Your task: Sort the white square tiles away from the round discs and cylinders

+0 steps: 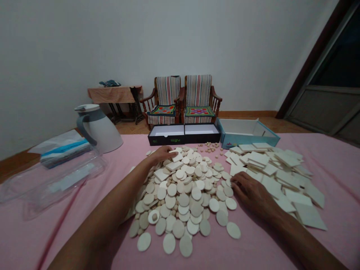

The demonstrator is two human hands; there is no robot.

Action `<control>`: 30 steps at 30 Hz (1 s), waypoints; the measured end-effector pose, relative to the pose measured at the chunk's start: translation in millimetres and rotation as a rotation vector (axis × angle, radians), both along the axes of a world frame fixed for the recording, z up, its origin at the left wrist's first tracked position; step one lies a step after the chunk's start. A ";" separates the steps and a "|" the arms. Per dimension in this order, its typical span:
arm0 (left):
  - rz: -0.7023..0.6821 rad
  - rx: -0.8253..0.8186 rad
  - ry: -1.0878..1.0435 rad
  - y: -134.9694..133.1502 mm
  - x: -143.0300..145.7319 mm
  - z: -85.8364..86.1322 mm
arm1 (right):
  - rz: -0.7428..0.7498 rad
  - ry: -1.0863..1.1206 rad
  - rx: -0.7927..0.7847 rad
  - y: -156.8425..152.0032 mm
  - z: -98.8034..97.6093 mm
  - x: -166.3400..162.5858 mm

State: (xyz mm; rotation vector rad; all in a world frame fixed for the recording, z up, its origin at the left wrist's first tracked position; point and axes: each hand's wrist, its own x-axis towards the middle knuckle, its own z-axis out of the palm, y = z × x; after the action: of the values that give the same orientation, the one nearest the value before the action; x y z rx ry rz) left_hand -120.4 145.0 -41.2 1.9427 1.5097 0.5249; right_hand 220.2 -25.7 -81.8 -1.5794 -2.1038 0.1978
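Note:
A heap of round wooden discs [183, 200] is spread over the pink cloth in front of me, with small wooden cubes or beads among them. At the back of the heap my left hand [162, 154] has its fingers closed at the edge of a pale wooden square tile [177, 156]. Another flat wooden piece [161, 174] lies just below that wrist. My right hand [250, 190] rests between the discs and a pile of square wooden tiles [284, 176]. Its fingers are loosely bent and slightly apart, with nothing visible in them; their undersides are hidden.
Behind the heap stand a black two-part box [184, 139] and a light blue box [247, 135]. Small wooden cubes [210, 147] lie before them. At left are a white-grey jug [102, 129], a blue packet [66, 153] and clear plastic packaging [64, 183]. Two armchairs stand beyond.

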 end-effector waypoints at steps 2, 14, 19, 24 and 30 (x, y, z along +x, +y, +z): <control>-0.018 0.006 -0.028 -3.1 3.6 3.9 | 0.004 -0.001 -0.002 -0.4 0.7 0.2; -0.104 0.222 -0.011 -40.5 60.4 20.3 | 0.007 -0.027 -0.042 -1.8 2.9 0.1; -0.253 0.408 0.155 -68.6 81.8 24.6 | 0.016 -0.030 -0.046 -2.2 2.5 0.5; -0.448 0.609 0.300 -98.1 80.6 34.8 | 0.012 -0.038 -0.037 -1.0 -1.7 3.2; -0.244 0.450 0.285 -74.1 9.7 48.2 | 0.015 -0.032 -0.054 -2.2 -0.7 3.8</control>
State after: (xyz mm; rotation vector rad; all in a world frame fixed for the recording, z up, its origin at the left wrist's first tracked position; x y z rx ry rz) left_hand -110.7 70.9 7.0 2.6040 1.3722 0.5290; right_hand 224.0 -27.9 -82.5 -1.6084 -2.1524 0.2379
